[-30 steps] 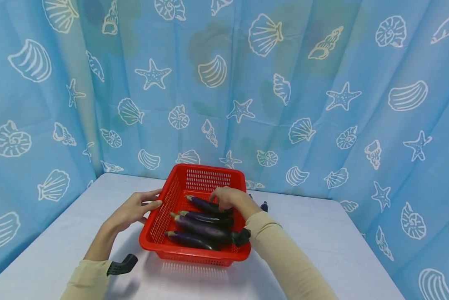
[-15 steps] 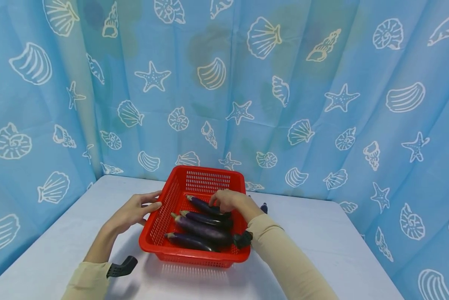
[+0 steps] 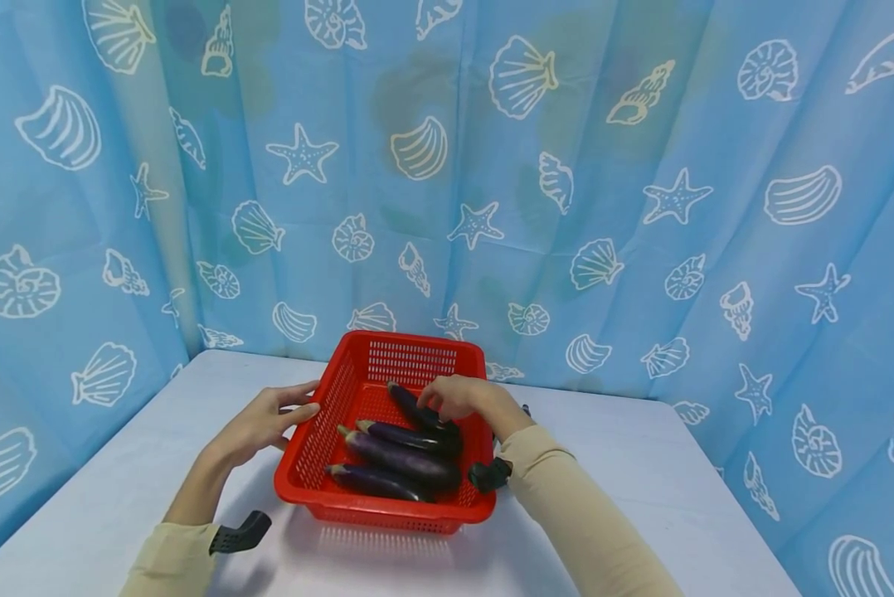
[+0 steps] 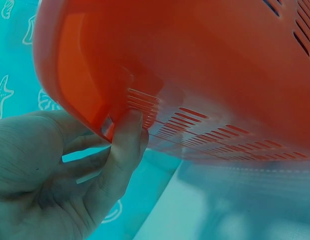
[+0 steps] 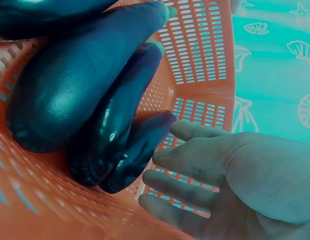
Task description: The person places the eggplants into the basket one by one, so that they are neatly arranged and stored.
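A red plastic basket (image 3: 387,512) with slotted walls holds several dark purple eggplants lying side by side. My left hand (image 3: 262,424) grips its left rim; in the left wrist view, the fingers (image 4: 126,145) bend round the edge against the slotted wall. Inside the basket, my right hand (image 3: 458,396) hovers over the farthest eggplant (image 3: 410,404), which lies slanted, its stem toward the back wall. The right wrist view has the right fingers (image 5: 187,159) loosely extended, tips right beside that eggplant's stem end, pinching nothing. Nearest me in the basket is another eggplant (image 3: 380,482).
The basket stands on a white-covered table (image 3: 626,464). A dark tip (image 3: 526,409) shows outside the basket, behind the right wrist. A blue curtain (image 3: 447,166) with white shell prints hangs behind and beside the table. Each wrist wears a black mount (image 3: 241,532).
The farthest eggplant has swung, its stem end now farther back and right. My right hand has loosened from it and shifted slightly. My left hand stays on the rim.
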### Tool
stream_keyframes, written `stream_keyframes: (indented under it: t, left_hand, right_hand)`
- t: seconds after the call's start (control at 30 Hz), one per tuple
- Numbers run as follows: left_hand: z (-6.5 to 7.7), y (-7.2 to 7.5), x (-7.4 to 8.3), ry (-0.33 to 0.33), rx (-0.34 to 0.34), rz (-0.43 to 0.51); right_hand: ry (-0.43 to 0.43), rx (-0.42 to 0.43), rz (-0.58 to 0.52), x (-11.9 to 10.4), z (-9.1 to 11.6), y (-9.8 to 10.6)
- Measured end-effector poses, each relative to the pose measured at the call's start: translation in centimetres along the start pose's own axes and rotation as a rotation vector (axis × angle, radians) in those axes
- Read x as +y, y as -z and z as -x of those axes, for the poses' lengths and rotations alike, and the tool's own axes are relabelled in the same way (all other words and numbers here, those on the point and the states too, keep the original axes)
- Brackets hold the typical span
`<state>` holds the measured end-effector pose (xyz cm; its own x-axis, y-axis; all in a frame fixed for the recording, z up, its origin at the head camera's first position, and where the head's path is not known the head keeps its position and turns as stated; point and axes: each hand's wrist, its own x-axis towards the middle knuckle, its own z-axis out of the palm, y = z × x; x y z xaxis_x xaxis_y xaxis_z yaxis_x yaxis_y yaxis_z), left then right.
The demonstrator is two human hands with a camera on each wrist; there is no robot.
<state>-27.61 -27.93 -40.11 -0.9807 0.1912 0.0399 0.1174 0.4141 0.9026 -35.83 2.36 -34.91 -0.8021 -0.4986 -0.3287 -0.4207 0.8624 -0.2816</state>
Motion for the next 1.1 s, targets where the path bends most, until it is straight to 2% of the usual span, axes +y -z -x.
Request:
stream_keyframes:
  t: [0.33, 0.8, 1.1]
  left_hand:
    - [-0.2, 0.2, 0.3, -0.012, -0.001, -0.003]
    - [-0.4, 0.3, 0.4, -0.028, -0.004, -0.011]
    - [0.2, 0.0, 0.0, -0.017, 0.010, 0.013]
  right_hand:
    - [0.062, 0.019, -0.031, 0.3, 1.0, 1.1]
    - [0.133, 0.146, -0.052, 1.2, 3.6, 2.9]
    - [0.127, 0.275, -0.195, 3.6, 5.2, 2.3]
